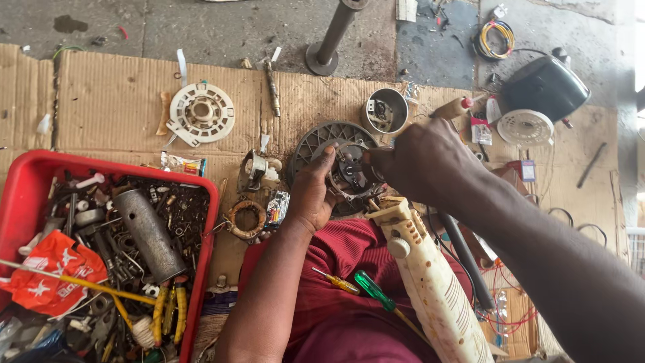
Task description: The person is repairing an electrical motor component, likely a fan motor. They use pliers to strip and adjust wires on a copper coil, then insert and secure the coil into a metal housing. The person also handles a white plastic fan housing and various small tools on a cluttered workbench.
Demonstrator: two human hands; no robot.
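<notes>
My left hand [311,195] grips the near edge of a dark grey round finned motor housing [316,141], fingers curled on its inner metal part [349,173]. My right hand [422,160] is closed over the right side of the same part, pinching something small I cannot make out. A cream plastic fan body [430,282] leans across my red-clothed lap [349,316]. Two screwdrivers lie on the lap: a green-handled one [373,290] and a thin yellow one [337,281].
A red tray [205,249] of tools, screws and a grey metal tube [148,234] sits at left. On the cardboard lie a white round plastic part [201,113], a copper coil [246,219], a metal cup [386,111] and a shaft [272,87]. A pole base [324,59] stands beyond.
</notes>
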